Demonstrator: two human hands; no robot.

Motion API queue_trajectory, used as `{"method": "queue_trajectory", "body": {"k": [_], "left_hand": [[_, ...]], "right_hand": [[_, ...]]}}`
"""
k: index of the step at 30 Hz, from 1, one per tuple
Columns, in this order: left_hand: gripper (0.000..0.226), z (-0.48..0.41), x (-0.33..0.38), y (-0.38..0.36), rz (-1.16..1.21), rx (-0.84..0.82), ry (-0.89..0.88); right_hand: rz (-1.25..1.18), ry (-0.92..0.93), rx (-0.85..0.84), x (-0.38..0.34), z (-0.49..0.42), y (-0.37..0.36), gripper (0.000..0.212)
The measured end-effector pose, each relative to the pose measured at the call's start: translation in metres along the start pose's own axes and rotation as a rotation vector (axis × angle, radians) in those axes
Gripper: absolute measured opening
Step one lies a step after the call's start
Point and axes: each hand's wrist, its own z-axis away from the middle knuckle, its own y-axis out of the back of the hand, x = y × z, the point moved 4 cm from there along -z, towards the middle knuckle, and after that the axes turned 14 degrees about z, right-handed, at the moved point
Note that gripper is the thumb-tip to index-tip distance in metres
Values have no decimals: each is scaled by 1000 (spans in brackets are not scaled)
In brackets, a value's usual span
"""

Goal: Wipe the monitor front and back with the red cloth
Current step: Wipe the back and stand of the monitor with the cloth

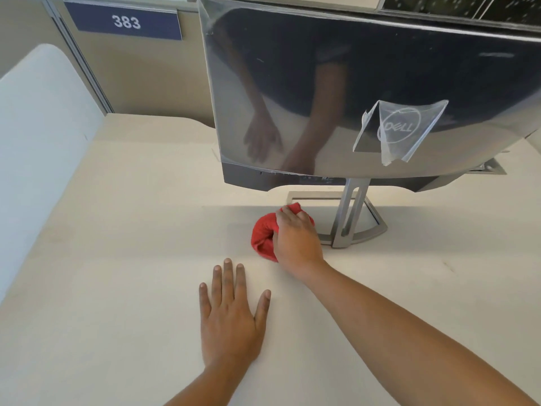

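Gripping cloth [261, 236], right hand [296, 236] — left hand [231, 315] flat.

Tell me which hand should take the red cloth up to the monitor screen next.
Right. The right hand grips the bunched red cloth on the desk, just below the monitor, beside its stand. The left hand lies flat on the desk, empty and farther from the monitor.
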Motion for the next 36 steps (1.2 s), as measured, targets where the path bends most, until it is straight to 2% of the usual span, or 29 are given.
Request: {"method": "queue_trajectory", "body": {"k": [5,7,9,14,19,24,28,30,32,34,36], "left_hand": [[79,0,3,2,9,9,1],[80,-2,3,3,11,17,7],[80,-4,-2,4,-5,25,9],[82,-7,-6,4,-9,37,14],[80,-3,-7,4,-11,55,37],[77,-1,-4,7,-9,81,46],[79,-1,-2,10,-22,99,50],[79,-8,1,15,-18,113,42],[78,-12,4,17,-20,117,33],[78,-7,3,12,-17,108,39],[77,1,2,5,-6,106,53]], "right_hand": [[-83,-153,12,17,-47,12,29],[-95,-168,26,19,-59,13,30],[-90,-121,5,15,-60,9,32],[-81,127,-73,16,-23,-6,39],[-40,316,-67,22,16,3,48],[6,86,-9,53,33,3,39],[-160,214,12,61,42,10,47],[-253,290,57,77,57,19,49],[-285,297,171,102,82,27,47],[-279,218,308,133,108,30,54],[-286,61,400,168,118,31,51]]}}
